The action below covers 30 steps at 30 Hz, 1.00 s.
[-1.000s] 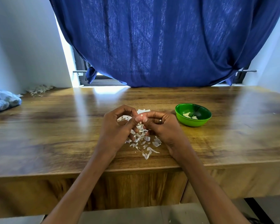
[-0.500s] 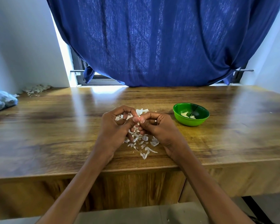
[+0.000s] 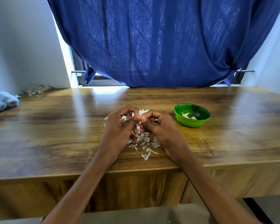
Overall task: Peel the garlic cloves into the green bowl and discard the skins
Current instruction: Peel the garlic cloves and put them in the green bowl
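With both hands raised just above the tabletop, the scene reads thus:
Left hand (image 3: 118, 126): fingers curled, thumb tip meeting the right thumb at centre; pinches a small garlic clove (image 3: 140, 118) w/ the other hand
Right hand (image 3: 158, 125): fingers curled too, thumb & forefinger on the same clove; a ring (image 3: 156, 120) on one finger
Clove: only a pale sliver shows btwn the fingertips, mostly hidden; can't tell how much skin is on it
Skins (image 3: 144, 143): white papery scraps scattered on the table right under & btwn the hands, a few reaching toward the near edge; one larger white piece (image 3: 143, 111) sticks up just behind the fingertips
Green bowl (image 3: 192, 120): on the table to the right of the right hand, near but apart; upright
Peeled cloves (image 3: 188, 116): a few pale pieces in the bowl's bottom
Table (image 3: 55, 135): glossy wooden top, grain visible, window glare on the far side
Far left: crumpled light-blue plastic bag (image 3: 2, 102) at the table's edge; a second heap of dry skins (image 3: 37, 90) in the back-left corner by the wall
Back: dark blue curtain (image 3: 160, 41) hangs over the window, its lower corners gathered at both sides
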### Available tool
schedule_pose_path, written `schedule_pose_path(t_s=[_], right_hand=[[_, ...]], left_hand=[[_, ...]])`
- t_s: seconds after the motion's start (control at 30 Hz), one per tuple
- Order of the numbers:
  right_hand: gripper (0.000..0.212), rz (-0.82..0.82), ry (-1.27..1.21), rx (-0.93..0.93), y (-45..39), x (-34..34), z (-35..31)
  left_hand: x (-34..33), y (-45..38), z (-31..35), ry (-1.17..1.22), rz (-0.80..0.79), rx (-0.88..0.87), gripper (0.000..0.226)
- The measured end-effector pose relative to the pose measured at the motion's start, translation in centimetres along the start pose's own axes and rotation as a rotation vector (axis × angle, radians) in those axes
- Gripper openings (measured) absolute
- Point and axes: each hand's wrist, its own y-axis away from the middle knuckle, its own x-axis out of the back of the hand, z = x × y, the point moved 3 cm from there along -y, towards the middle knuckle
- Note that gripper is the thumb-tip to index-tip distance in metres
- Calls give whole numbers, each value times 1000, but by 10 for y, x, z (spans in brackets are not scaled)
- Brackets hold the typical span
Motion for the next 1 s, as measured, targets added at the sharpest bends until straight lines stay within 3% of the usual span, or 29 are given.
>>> schedule_pose_path(t_s=[0.53, 0.83, 1.0], right_hand=[[10, 76, -58, -3, 2, 1, 0], [19, 137, -25, 51, 3, 4, 1], [10, 164, 8, 37, 3, 4, 2]], left_hand=[[7, 4, 4, -65, 122, -41, 4], [10, 4, -3, -195, 147, -53, 33], [5, 6, 0, -269, 173, -98, 30]])
